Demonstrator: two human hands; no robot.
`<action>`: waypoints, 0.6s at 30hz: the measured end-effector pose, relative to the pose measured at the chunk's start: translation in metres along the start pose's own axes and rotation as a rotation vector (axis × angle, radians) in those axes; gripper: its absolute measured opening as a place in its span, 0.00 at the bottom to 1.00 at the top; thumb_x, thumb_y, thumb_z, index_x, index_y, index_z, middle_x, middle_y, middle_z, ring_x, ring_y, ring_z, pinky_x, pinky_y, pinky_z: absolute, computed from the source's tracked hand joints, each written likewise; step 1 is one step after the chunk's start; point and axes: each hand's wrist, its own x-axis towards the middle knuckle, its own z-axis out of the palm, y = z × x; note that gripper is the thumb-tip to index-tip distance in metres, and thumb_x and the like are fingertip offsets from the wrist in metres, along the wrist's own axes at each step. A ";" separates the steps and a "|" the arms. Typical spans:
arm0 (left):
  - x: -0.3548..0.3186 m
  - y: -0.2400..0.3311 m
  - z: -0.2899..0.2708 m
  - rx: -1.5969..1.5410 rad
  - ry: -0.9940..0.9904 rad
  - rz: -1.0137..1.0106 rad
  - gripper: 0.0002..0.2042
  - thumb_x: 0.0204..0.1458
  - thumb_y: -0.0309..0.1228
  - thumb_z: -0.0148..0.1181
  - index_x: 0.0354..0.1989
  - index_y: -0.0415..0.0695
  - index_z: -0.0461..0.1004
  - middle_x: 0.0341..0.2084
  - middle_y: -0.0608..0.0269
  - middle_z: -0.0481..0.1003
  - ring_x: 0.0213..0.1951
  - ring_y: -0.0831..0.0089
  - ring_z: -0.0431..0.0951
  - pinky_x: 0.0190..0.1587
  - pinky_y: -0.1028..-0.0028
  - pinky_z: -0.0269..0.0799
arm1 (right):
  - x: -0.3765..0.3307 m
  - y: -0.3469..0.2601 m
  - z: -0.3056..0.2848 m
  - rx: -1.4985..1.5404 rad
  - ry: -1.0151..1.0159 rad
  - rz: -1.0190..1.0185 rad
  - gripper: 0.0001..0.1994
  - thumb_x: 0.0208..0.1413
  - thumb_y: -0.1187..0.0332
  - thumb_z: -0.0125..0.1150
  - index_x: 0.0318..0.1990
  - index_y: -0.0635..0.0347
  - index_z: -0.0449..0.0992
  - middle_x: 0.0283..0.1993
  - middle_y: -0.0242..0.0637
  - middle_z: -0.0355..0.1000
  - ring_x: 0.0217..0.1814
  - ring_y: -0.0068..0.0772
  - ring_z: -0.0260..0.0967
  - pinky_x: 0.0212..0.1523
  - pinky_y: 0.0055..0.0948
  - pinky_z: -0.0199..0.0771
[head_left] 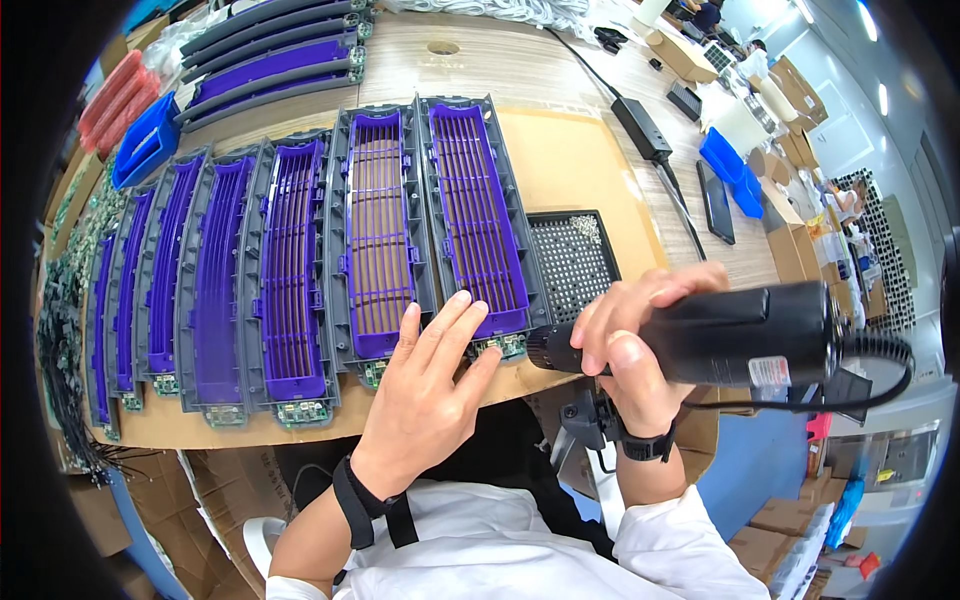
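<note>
Left hand (425, 400): open, fingers spread, laid at lower end of purple-and-grey grille panel (476, 215) just ahead. Black power screwdriver (735, 335) gripped in right hand (635, 355), nose (545, 348) near panel's circuit board (512, 346). Panel judged stiff, fairly light; slats (470, 180) and board judged fragile; best held by grey side rails (513, 200). Screwdriver judged heavier, smooth; best grasped around barrel (700, 330).

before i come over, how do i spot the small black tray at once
On the table, follow the row of purple-and-grey panels to its right end. Just right of the last panel, beyond the right hand, lies the black tray. Unlike the long panels, it is short and squarish, with a dotted grid and pale little pieces heaped near its far right corner.
</note>
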 end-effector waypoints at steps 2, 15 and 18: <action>0.000 0.000 0.000 0.007 -0.001 0.003 0.11 0.40 0.20 0.59 0.35 0.43 0.77 0.51 0.53 0.68 0.57 0.57 0.66 0.60 0.50 0.52 | 0.006 0.002 -0.001 0.034 -0.049 0.027 0.17 0.41 0.84 0.57 0.37 0.64 0.58 0.19 0.33 0.62 0.21 0.26 0.65 0.24 0.24 0.66; 0.000 0.000 0.000 0.014 0.026 0.024 0.11 0.40 0.20 0.59 0.35 0.41 0.75 0.50 0.52 0.68 0.57 0.58 0.65 0.60 0.51 0.53 | 0.015 -0.002 -0.017 -0.200 -0.283 -0.035 0.20 0.42 0.77 0.62 0.41 0.58 0.59 0.18 0.32 0.62 0.17 0.26 0.63 0.23 0.29 0.68; -0.001 -0.001 0.002 0.016 0.022 -0.009 0.08 0.42 0.21 0.60 0.32 0.44 0.75 0.50 0.54 0.69 0.56 0.58 0.67 0.61 0.53 0.51 | 0.012 -0.013 -0.009 -0.041 0.014 -0.090 0.22 0.46 0.72 0.60 0.48 0.60 0.58 0.17 0.31 0.60 0.15 0.26 0.61 0.22 0.29 0.68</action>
